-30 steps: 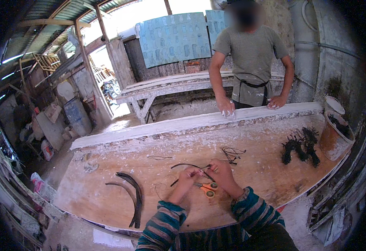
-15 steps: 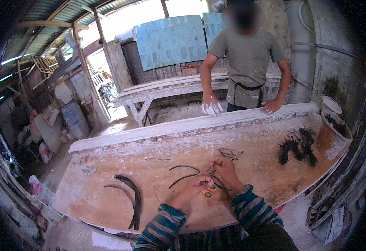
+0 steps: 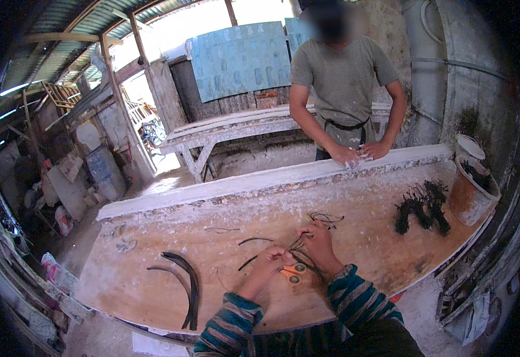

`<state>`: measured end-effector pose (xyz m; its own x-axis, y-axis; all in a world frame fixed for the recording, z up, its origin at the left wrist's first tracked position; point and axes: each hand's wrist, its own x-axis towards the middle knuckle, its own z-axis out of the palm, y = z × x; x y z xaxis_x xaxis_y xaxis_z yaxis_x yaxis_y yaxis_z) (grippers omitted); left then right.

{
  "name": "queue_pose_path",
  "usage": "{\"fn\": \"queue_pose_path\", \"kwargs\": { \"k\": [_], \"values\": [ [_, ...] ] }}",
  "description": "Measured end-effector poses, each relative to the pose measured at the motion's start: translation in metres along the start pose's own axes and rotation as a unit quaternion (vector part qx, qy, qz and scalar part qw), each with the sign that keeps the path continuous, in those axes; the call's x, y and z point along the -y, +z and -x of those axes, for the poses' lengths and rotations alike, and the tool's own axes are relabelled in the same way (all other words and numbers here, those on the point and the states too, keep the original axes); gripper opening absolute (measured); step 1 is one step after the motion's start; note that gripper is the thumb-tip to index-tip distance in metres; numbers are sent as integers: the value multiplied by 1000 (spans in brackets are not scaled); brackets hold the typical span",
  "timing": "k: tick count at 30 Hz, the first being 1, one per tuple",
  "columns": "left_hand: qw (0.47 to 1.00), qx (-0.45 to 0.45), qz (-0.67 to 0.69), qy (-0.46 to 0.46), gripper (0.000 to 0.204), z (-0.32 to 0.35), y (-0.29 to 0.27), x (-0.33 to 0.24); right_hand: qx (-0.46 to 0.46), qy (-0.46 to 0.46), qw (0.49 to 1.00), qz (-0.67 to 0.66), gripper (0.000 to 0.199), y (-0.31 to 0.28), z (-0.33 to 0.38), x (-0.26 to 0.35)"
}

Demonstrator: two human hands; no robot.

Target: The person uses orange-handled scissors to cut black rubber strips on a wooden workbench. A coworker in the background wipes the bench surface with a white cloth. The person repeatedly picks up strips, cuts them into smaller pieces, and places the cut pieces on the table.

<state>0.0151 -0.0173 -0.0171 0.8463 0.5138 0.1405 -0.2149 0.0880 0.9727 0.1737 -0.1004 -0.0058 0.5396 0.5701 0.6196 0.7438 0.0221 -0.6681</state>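
Note:
My left hand (image 3: 270, 263) and my right hand (image 3: 318, 244) are close together over the wooden worktable (image 3: 153, 285), both pinching thin dark wire (image 3: 298, 245) between the fingers. Orange-handled scissors (image 3: 293, 272) lie on the board just under my hands. More loose wire (image 3: 325, 218) lies beyond my right hand, and a curved dark wire piece (image 3: 254, 240) lies to the left of it. My sleeves are striped blue and red.
Two curved dark strips (image 3: 188, 285) lie at the table's left. A heap of black fibre bundles (image 3: 422, 207) sits at right beside a rusty bucket (image 3: 471, 190). A person in a grey shirt (image 3: 343, 77) stands across the table, hands (image 3: 358, 154) on its white-crusted far edge (image 3: 260, 181).
My hands have drawn together on the wire and lifted off the scissors. The person opposite has brought both hands together on the table's far edge.

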Motion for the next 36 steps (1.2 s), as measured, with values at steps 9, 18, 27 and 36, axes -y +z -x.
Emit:
{"fn": "queue_pose_path", "kwargs": {
  "k": [9, 18, 27, 36],
  "values": [
    [965, -250, -41, 71, 3, -8, -26, -14, 158, -22, 976, -150, 7, 1, 5, 18],
    [944, -320, -16, 76, 5, -15, -42, 5, 315, -139, 894, -287, 14, 7, 27, 48],
    [954, -282, -69, 73, 6, -7, -26, -12, 314, -76, 899, -296, 11, 10, 25, 36],
    [946, -289, -58, 136, 8, -21, -58, 16, 338, 59, 867, -362, 11, 12, 30, 42]
  ]
}}
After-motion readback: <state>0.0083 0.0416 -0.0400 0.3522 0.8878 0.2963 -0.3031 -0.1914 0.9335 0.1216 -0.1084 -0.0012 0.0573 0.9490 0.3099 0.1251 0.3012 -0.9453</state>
